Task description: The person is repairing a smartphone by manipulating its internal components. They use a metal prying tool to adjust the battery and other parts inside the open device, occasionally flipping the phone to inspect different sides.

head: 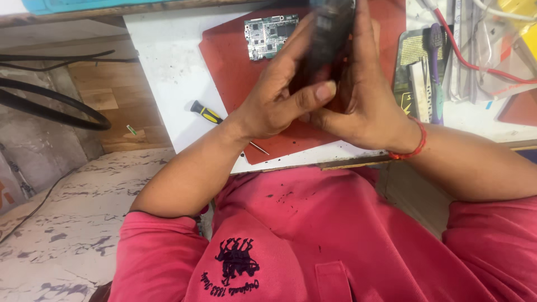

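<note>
Both hands, left hand and right hand, hold a dark blurry gadget tight. It looks hard and light; holding its sides seems best.

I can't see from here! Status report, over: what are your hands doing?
Both hands, left hand and right hand, clasp a dark device. Circuit board and screwdriver lie apart. Nothing blocking.

Short-sleeved pink-red polo shirt here, speckled with small dark spots near the collar, a dark embroidered horse-rider emblem on the chest beside the button placket, and a thin red thread bracelet circling the right wrist, above the shirt.
</note>
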